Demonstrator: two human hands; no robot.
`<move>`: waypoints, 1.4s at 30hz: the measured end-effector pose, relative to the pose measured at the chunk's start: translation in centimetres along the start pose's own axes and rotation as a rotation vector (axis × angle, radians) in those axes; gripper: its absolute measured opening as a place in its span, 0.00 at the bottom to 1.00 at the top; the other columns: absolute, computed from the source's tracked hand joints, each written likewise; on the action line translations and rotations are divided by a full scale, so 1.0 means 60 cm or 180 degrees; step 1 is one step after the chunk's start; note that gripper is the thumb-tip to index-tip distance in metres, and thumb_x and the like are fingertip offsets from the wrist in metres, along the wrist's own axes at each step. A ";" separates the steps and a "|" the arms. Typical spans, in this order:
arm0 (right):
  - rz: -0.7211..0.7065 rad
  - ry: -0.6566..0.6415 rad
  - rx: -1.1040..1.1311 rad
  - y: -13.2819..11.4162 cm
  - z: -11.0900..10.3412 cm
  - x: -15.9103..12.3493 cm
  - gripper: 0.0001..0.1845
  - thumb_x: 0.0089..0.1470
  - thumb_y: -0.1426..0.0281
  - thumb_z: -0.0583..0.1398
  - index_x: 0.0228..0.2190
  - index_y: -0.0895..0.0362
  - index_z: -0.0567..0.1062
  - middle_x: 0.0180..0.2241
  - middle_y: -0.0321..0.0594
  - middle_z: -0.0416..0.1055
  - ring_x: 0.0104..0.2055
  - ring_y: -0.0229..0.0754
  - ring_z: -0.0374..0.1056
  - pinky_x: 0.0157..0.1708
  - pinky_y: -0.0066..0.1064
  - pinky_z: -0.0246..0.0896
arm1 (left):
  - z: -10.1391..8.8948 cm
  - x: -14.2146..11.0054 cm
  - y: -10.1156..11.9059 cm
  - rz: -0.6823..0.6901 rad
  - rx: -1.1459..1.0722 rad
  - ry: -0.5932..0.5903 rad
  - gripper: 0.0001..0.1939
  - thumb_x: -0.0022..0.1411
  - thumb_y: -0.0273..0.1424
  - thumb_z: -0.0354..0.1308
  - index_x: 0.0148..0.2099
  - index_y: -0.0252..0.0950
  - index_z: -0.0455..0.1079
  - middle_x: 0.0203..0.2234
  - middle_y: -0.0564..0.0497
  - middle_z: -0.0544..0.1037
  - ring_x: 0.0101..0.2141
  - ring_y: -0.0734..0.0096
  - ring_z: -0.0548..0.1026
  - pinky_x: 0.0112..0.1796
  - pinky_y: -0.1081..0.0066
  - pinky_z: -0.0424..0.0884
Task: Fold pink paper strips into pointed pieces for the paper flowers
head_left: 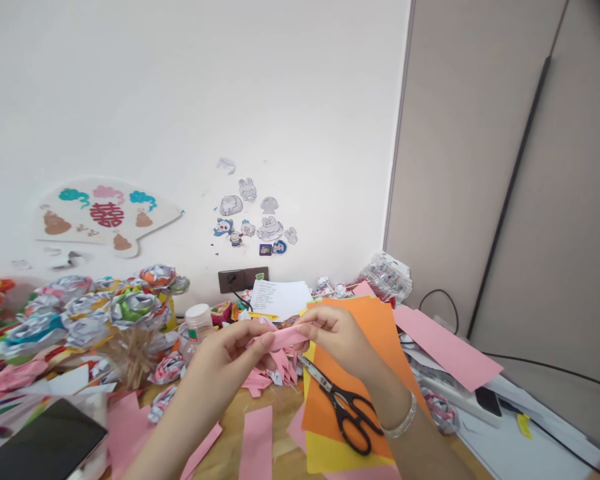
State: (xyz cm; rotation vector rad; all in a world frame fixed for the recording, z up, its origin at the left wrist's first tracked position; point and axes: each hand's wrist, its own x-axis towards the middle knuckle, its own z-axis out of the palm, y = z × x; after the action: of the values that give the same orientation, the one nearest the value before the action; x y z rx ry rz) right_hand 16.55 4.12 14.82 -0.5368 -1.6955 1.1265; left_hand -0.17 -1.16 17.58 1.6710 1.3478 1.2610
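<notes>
White wall (300, 87) behind, cutouts stuck on it, incl. a fan-shaped one (85, 223). Wooden counter (286, 457) below, cluttered.

My left hand (230, 350) pinches one end of a small pink paper piece (286, 339); my right hand (337, 333) pinches the other. The piece is up off the counter, directly between my hands, long axis running side to side, right end a touch higher. It looks folded or gathered; can't tell how many layers. Neither hand is clearly nearer, both touch it.

Under and just beyond it: loose pink scraps (285, 367). Black-handled scissors (330, 388) lie on orange paper (375, 323), blades angled up-left toward my hands, so nearer my right hand, handles beside the right forearm. Yellow paper (323, 457) shows beneath the orange.

Flat pink strip (257, 443) on the counter, closer to me. Another big pink strip (450, 348) off to the right. Left side: crumpled paper flowers (137, 308), white-capped bottle (199, 319), dark-screened device (45, 443) near the corner.
</notes>
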 end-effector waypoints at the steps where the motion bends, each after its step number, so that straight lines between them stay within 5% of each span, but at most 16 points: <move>1: 0.0039 -0.0007 -0.0018 -0.001 0.001 0.000 0.12 0.48 0.63 0.59 0.28 0.61 0.72 0.24 0.38 0.69 0.26 0.37 0.67 0.28 0.29 0.62 | 0.000 0.001 0.000 0.0023 0.0040 0.0036 0.10 0.52 0.37 0.55 0.33 0.36 0.71 0.18 0.54 0.75 0.22 0.73 0.74 0.16 0.81 0.63; 8: 0.0114 -0.0068 -0.0502 -0.003 0.010 -0.005 0.12 0.49 0.63 0.57 0.29 0.59 0.73 0.29 0.40 0.70 0.31 0.39 0.67 0.31 0.29 0.62 | 0.002 0.004 -0.006 0.0295 0.0490 0.0008 0.09 0.52 0.36 0.54 0.30 0.38 0.72 0.19 0.54 0.76 0.24 0.70 0.75 0.26 0.76 0.69; 21: 0.0066 -0.0270 -0.0695 -0.001 0.000 -0.005 0.09 0.50 0.67 0.57 0.26 0.60 0.74 0.24 0.37 0.69 0.24 0.35 0.65 0.25 0.25 0.60 | 0.004 0.001 0.000 0.0185 0.0437 -0.0292 0.11 0.53 0.37 0.53 0.27 0.37 0.71 0.19 0.53 0.76 0.24 0.70 0.74 0.23 0.78 0.66; 27: -0.0156 -0.0465 -0.0865 -0.008 -0.008 -0.007 0.12 0.52 0.69 0.55 0.38 0.54 0.74 0.37 0.39 0.71 0.34 0.38 0.67 0.32 0.28 0.62 | 0.003 0.003 -0.005 0.0131 0.0182 -0.0317 0.15 0.52 0.38 0.53 0.41 0.37 0.67 0.10 0.63 0.59 0.12 0.79 0.59 0.13 0.81 0.52; 31: -0.0046 -0.0621 -0.0859 -0.015 -0.016 -0.009 0.14 0.54 0.67 0.53 0.43 0.52 0.70 0.30 0.37 0.70 0.29 0.36 0.66 0.28 0.27 0.61 | 0.003 0.002 -0.006 0.0050 0.0019 -0.0304 0.21 0.51 0.40 0.53 0.47 0.36 0.62 0.11 0.64 0.55 0.12 0.80 0.54 0.12 0.81 0.49; 36: -0.0064 -0.0655 -0.0942 -0.015 -0.026 -0.010 0.14 0.55 0.67 0.51 0.43 0.53 0.68 0.30 0.36 0.69 0.29 0.36 0.65 0.30 0.27 0.61 | 0.002 0.000 -0.002 0.0044 -0.0005 -0.0315 0.18 0.51 0.39 0.53 0.43 0.37 0.65 0.11 0.63 0.55 0.12 0.80 0.55 0.12 0.81 0.50; 42: -0.0137 -0.0529 -0.0898 -0.010 -0.032 -0.009 0.10 0.56 0.68 0.50 0.39 0.55 0.68 0.33 0.38 0.69 0.30 0.36 0.66 0.31 0.29 0.61 | 0.000 0.003 0.001 -0.0080 0.0115 -0.0190 0.14 0.52 0.40 0.53 0.37 0.37 0.69 0.16 0.57 0.71 0.19 0.72 0.72 0.15 0.79 0.62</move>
State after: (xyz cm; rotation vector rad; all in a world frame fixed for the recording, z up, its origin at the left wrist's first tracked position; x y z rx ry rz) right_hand 18.59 4.29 15.22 -0.5909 -2.0178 0.9269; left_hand -0.13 -1.01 17.68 1.6976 1.3591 1.1699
